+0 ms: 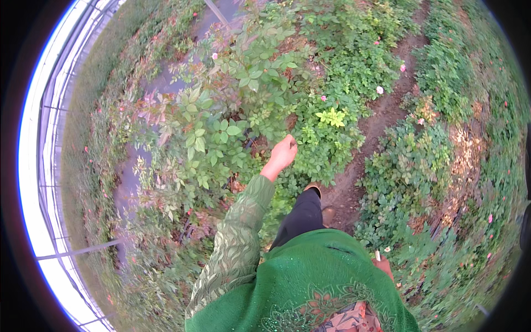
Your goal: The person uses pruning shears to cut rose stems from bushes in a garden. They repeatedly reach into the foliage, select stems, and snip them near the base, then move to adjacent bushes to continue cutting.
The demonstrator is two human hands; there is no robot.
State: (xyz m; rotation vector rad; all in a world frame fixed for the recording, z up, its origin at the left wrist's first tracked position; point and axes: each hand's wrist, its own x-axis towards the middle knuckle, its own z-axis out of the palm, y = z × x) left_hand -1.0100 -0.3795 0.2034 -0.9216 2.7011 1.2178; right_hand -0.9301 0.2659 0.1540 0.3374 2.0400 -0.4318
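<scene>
My left hand is stretched out over the rose bushes, its fingers curled into a loose fist. I see nothing sticking out of it, though the inside of the fist is hidden. Close to its right grow bright yellow-green young leaves. My right hand is low at my right side, partly covered by my green top. From its grip rises a short white piece, perhaps a handle; the rest of that object cannot be seen. A small pale flower shows just beside it.
A narrow dirt path runs between rows of bushes, with my shoe on it. Pink roses dot the plants. Dry leaves lie along the right row. A greenhouse wall with a metal bar curves along the left.
</scene>
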